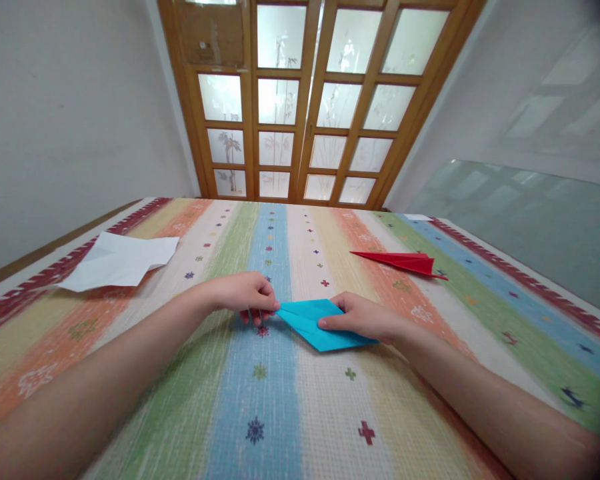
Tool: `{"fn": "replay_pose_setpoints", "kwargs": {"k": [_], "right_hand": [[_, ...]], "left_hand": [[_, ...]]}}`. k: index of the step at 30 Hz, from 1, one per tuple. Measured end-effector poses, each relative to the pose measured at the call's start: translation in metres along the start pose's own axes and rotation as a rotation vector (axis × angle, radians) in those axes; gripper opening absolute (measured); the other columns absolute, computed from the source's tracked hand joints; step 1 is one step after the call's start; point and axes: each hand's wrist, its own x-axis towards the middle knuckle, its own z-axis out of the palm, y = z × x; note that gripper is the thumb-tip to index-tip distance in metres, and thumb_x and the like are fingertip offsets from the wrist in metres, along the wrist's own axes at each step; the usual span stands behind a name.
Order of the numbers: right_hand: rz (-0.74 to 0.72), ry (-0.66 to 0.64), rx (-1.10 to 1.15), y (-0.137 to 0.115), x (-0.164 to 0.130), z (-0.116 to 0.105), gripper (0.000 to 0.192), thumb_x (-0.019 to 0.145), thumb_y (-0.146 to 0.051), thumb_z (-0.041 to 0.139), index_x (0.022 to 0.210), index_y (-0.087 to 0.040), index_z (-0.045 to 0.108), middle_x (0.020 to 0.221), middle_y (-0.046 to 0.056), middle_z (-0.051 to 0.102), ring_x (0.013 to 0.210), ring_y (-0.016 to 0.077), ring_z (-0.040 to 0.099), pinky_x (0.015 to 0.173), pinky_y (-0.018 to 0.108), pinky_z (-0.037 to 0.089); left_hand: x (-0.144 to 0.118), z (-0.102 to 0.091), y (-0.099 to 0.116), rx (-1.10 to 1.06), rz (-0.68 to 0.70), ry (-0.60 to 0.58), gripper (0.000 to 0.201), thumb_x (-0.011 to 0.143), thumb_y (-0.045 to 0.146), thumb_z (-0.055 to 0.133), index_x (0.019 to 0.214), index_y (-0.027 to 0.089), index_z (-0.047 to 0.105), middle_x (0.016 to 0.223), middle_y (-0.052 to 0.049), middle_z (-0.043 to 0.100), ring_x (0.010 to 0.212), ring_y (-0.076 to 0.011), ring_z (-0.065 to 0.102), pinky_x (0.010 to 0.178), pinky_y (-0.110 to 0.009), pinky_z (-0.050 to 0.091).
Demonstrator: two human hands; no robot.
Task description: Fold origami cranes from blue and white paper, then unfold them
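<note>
Both forearms stretched out over the striped tablecloth (300,413), coming in from the bottom corners and meeting near the middle. Left hand (243,293) palm down, knuckles up, fingers curled in, fingertips pinching the pointed left tip of the blue folded paper (320,323) right at the edge. So: grasping the paper's tip, not a fist, not let go. Right hand (363,317) flatter, fingers stretched out leftward and pressing down on top of the blue paper, thumb side toward the camera. More of a hold-down than a grip; hard to tell if anything is tucked under the fingers.

Blue paper lying flat on the cloth, folded into a kite-ish pointed shape, sharp end toward the left hand, wider end partly hidden under the right hand. Sitting roughly on the boundary between the blue stripe and the pale stripe next to it.

No real containers anywhere, just loose stuff on the cloth. Red folded paper (403,261), long and pointed like a dart, lying further back on the right, well apart from both hands. White paper (117,261), creased and a bit lifted at the edges, way off to the left near the red border of the cloth. Wooden door with frosted glass panes (310,100) at the far end, plain walls either side.
</note>
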Motion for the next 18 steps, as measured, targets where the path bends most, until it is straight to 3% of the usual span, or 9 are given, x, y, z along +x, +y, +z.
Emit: {"fn": "replay_pose_setpoints", "kwargs": {"k": [4, 6, 8, 10, 12, 13, 16, 18], "right_hand": [[-0.005, 0.008, -0.083, 0.000, 0.002, 0.001, 0.041, 0.077, -0.056, 0.071, 0.067, -0.018, 0.061, 0.057, -0.003, 0.050, 0.050, 0.0097, 0.039, 0.048, 0.024, 0.028], [-0.019, 0.015, -0.126, -0.001, 0.003, 0.002, 0.041, 0.079, -0.056, 0.069, 0.067, -0.018, 0.061, 0.059, -0.002, 0.051, 0.051, 0.0099, 0.040, 0.049, 0.024, 0.030], [-0.032, 0.026, -0.175, -0.001, 0.004, 0.003, 0.039, 0.080, -0.054, 0.068, 0.068, -0.018, 0.061, 0.060, -0.002, 0.052, 0.052, 0.0101, 0.041, 0.049, 0.024, 0.032], [-0.036, 0.030, -0.220, -0.002, 0.004, 0.003, 0.038, 0.081, -0.053, 0.067, 0.068, -0.018, 0.061, 0.060, -0.002, 0.052, 0.052, 0.0104, 0.042, 0.049, 0.024, 0.032], [-0.054, 0.025, -0.254, -0.004, 0.004, 0.004, 0.036, 0.082, -0.051, 0.065, 0.069, -0.018, 0.060, 0.060, -0.002, 0.052, 0.053, 0.0106, 0.042, 0.049, 0.024, 0.032], [-0.073, 0.024, -0.271, -0.005, 0.003, 0.005, 0.035, 0.083, -0.050, 0.064, 0.069, -0.018, 0.060, 0.061, -0.002, 0.052, 0.053, 0.0106, 0.042, 0.050, 0.024, 0.032], [-0.138, 0.049, -0.371, -0.008, 0.000, 0.011, 0.034, 0.086, -0.047, 0.062, 0.069, -0.018, 0.059, 0.061, -0.003, 0.051, 0.055, 0.0105, 0.042, 0.051, 0.024, 0.033], [-0.172, 0.080, -0.474, -0.010, -0.001, 0.016, 0.032, 0.087, -0.044, 0.062, 0.069, -0.018, 0.059, 0.061, -0.003, 0.053, 0.055, 0.0111, 0.044, 0.052, 0.024, 0.031]], "left_hand": [[-0.007, -0.013, -0.002, 0.067, -0.048, -0.065, 0.024, 0.072, 0.042, 0.073, 0.066, 0.019, 0.070, 0.067, -0.006, 0.070, 0.053, -0.0162, 0.061, 0.046, -0.022, 0.040], [-0.010, -0.018, -0.001, 0.152, -0.041, -0.030, 0.021, 0.072, 0.038, 0.072, 0.063, 0.020, 0.071, 0.063, -0.005, 0.069, 0.050, -0.0161, 0.058, 0.046, -0.023, 0.039], [-0.012, -0.018, 0.002, 0.322, 0.044, 0.141, 0.020, 0.072, 0.031, 0.070, 0.055, 0.021, 0.068, 0.055, -0.003, 0.064, 0.045, -0.0146, 0.052, 0.047, -0.024, 0.035], [-0.014, -0.010, 0.009, 0.558, 0.189, 0.405, 0.022, 0.074, 0.025, 0.067, 0.053, 0.021, 0.066, 0.052, -0.002, 0.060, 0.046, -0.0147, 0.047, 0.051, -0.026, 0.032], [-0.014, 0.005, 0.018, 0.775, 0.324, 0.580, 0.022, 0.082, 0.024, 0.063, 0.061, 0.021, 0.069, 0.062, -0.005, 0.064, 0.056, -0.0180, 0.052, 0.058, -0.029, 0.035], [-0.015, 0.015, 0.022, 0.847, 0.399, 0.581, 0.023, 0.086, 0.025, 0.060, 0.067, 0.020, 0.071, 0.070, -0.007, 0.067, 0.064, -0.0201, 0.056, 0.061, -0.031, 0.037], [-0.012, 0.043, 0.027, 1.005, 0.692, 0.382, 0.023, 0.094, 0.023, 0.055, 0.078, 0.019, 0.071, 0.082, -0.009, 0.069, 0.080, -0.0228, 0.060, 0.070, -0.033, 0.041], [-0.007, 0.056, 0.021, 1.151, 0.848, 0.288, 0.023, 0.095, 0.020, 0.052, 0.079, 0.018, 0.068, 0.081, -0.009, 0.067, 0.080, -0.0226, 0.059, 0.072, -0.034, 0.043]]}}
